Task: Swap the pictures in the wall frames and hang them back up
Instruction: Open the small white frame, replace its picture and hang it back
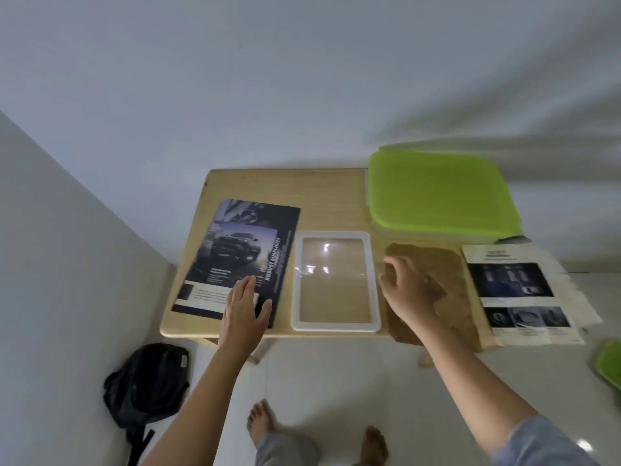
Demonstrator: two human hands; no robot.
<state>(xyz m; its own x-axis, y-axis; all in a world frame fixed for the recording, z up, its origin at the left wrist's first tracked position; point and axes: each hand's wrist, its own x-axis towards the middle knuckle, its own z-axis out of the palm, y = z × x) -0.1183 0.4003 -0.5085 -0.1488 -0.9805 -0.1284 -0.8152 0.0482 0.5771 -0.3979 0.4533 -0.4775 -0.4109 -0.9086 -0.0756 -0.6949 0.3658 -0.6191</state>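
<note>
Fingers together, the left hand (247, 306) lies flat on the dark car poster's (240, 257) near edge. The right hand (408, 290), fingers loosely spread, rests on the brown backing board (447, 274). Between them lies the white frame (336, 280), at the wooden table's (329, 200) front edge.

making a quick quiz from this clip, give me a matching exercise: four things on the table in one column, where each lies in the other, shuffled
Things:
1. dark car poster
2. white frame
3. brown backing board
4. green lid

Places:
A. table's far right corner
B. under the right hand
C. middle of the table
D. under the left hand

Pairs: 1-D, 2-C, 3-B, 4-A
</note>
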